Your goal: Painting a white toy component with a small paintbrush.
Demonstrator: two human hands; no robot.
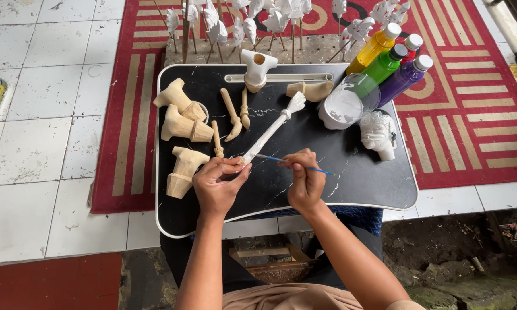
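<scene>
My left hand (215, 186) pinches the lower end of a long white-painted wooden arm piece (270, 133), fingers closed on it, so that it slants up and away from me over the black desk (350, 172). My right hand (305, 181) is closed around a thin blue-handled brush (287, 162); its tip meets the white piece just above my left fingers, and the handle pokes out to the right past my knuckles. The two hands sit close together near the desk's front edge.

To the left of my left hand lie three bare wooden carved blocks (181, 123), and between them and the white piece several slim unpainted wooden arm parts (233, 115). A white-painted T-shaped piece (256, 68) stands at the back of the desk. On the right sit a clear cup of white paint (345, 106) and a white carved head (378, 133). Behind those lean four paint bottles (390, 63), yellow, red, green and purple. Beyond the desk, white pieces on sticks (270, 20) stand in a row on a red patterned rug (471, 97).
</scene>
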